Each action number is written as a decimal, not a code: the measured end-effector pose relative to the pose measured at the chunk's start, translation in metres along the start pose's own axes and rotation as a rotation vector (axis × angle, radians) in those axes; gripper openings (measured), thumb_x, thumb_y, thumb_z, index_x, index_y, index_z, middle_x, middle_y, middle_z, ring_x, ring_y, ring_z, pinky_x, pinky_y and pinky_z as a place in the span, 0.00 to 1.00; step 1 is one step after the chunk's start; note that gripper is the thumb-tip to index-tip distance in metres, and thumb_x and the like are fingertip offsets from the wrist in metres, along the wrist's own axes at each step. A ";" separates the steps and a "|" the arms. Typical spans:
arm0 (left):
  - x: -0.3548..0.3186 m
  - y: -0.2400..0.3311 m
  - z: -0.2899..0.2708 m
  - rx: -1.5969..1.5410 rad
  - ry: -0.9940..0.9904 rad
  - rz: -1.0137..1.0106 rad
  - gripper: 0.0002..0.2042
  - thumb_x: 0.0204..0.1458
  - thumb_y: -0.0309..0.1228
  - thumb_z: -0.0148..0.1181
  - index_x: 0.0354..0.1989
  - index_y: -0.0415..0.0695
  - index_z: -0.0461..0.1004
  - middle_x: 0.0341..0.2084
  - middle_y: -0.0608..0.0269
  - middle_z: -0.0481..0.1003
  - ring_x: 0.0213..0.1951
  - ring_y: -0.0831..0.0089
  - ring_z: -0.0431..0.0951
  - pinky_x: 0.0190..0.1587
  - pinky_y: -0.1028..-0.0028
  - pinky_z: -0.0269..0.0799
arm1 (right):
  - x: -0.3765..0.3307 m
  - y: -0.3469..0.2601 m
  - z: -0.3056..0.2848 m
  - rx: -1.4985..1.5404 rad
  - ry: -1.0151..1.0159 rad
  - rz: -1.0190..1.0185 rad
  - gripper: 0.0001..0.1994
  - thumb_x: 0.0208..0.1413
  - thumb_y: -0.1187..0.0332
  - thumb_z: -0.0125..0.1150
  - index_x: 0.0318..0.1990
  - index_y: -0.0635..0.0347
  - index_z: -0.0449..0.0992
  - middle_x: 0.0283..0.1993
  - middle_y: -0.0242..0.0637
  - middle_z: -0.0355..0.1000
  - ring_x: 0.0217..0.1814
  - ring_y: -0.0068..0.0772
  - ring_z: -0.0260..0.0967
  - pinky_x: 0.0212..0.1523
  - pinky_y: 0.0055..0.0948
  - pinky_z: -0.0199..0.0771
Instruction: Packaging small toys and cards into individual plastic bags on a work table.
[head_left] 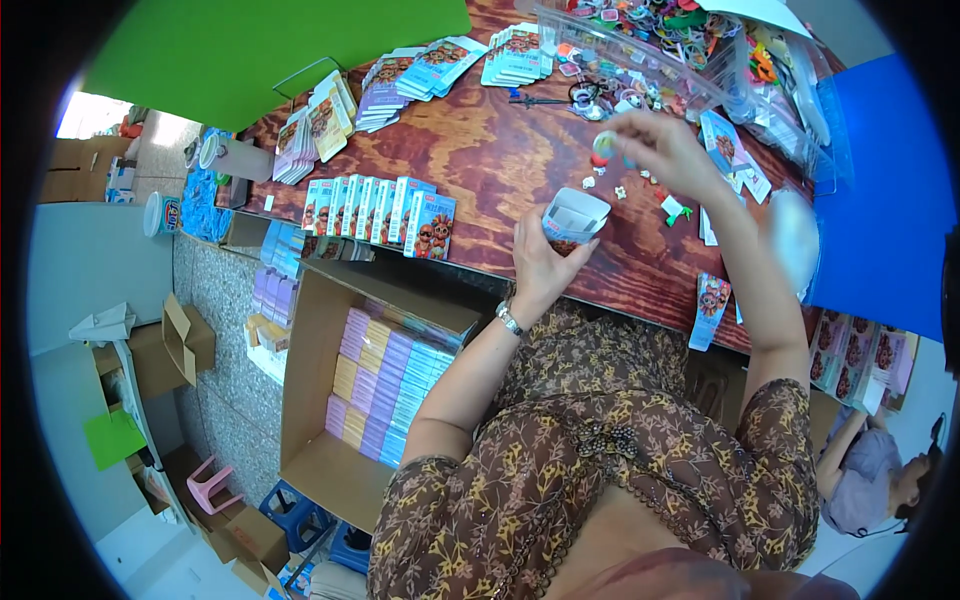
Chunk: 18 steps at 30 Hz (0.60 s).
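On my feed the scene is bright and fairly even, with soft shadows. The strongest light I see is a blown-out white patch (105, 115) at the upper left; the speckled floor (240, 400) shines pale close to it. The wooden table (500, 180) carries a faint sheen. My fisheye bends the table's front edge and darkens to a black rim. The right hand (660, 150) looks slightly smeared, and a whitish oval (794, 240) is too hazy, perhaps glare.

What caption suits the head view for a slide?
Left hand gripping an open box at a red-brown wooden table, right hand above small trinkets.
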<state>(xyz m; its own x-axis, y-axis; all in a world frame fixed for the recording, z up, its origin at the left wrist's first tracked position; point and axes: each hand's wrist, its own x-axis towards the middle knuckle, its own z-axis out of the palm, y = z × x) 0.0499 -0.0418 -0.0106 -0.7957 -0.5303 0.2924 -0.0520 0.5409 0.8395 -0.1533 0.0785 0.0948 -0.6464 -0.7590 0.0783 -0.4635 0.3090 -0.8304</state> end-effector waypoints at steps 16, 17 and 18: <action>-0.013 0.018 0.032 -0.174 -0.225 -0.021 0.39 0.42 0.36 0.78 0.60 0.35 0.62 0.47 0.49 0.72 0.48 0.61 0.75 0.51 0.63 0.72 | -0.160 0.016 -0.057 -0.389 0.306 -0.167 0.12 0.57 0.72 0.65 0.49 0.57 0.80 0.43 0.41 0.79 0.44 0.44 0.78 0.43 0.38 0.78; -0.013 0.024 0.035 -0.185 -0.251 -0.036 0.38 0.42 0.36 0.78 0.60 0.35 0.63 0.47 0.49 0.72 0.48 0.60 0.75 0.51 0.62 0.72 | -0.186 0.069 -0.081 -0.521 0.447 -0.075 0.12 0.57 0.72 0.65 0.49 0.58 0.80 0.43 0.43 0.80 0.43 0.42 0.79 0.42 0.36 0.78; -0.014 0.020 0.033 -0.184 -0.251 -0.037 0.38 0.42 0.36 0.78 0.60 0.35 0.63 0.47 0.49 0.72 0.48 0.60 0.75 0.51 0.62 0.72 | -0.200 0.073 -0.105 -0.576 0.499 0.062 0.12 0.58 0.72 0.64 0.50 0.60 0.80 0.42 0.43 0.80 0.42 0.39 0.80 0.41 0.35 0.78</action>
<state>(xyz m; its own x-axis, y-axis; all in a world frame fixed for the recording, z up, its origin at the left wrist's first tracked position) 0.0400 -0.0019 -0.0128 -0.9208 -0.3569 0.1571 0.0084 0.3846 0.9230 -0.1218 0.3131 0.0761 -0.8152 -0.4240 0.3944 -0.5719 0.6966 -0.4332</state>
